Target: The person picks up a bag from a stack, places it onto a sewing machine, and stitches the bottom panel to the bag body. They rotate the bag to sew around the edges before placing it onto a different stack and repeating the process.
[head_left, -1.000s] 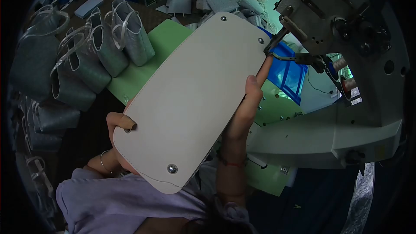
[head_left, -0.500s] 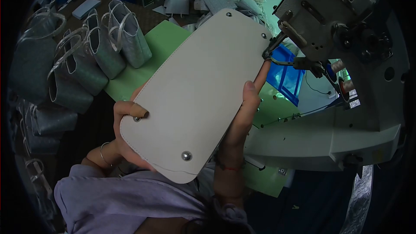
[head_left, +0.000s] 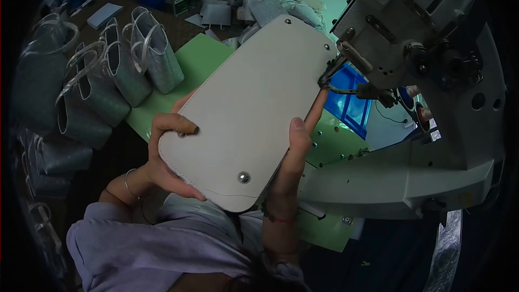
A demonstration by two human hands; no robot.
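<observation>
A pale handbag faces me with its flat, round-cornered base, which has a metal stud near each corner and stitching along its left edge. My left hand grips the lower left edge, its tape-wrapped thumb pressing beside a stud. On the right edge lies my right hand, thumb on the near side and index finger stretched up toward the presser foot. That foot of the sewing machine meets the upper right edge of the base. The other fingers of my right hand are hidden behind the bag.
Several grey handbags stand on the left, near a green board. A blue crate sits behind the machine arm. Thread spools are at the right, and a heap of pale pieces lies at the back.
The handbag's base has turned slightly, its lower end shifting up and to the right. More of its right edge has passed the presser foot. Both hands moved with it, keeping their hold.
</observation>
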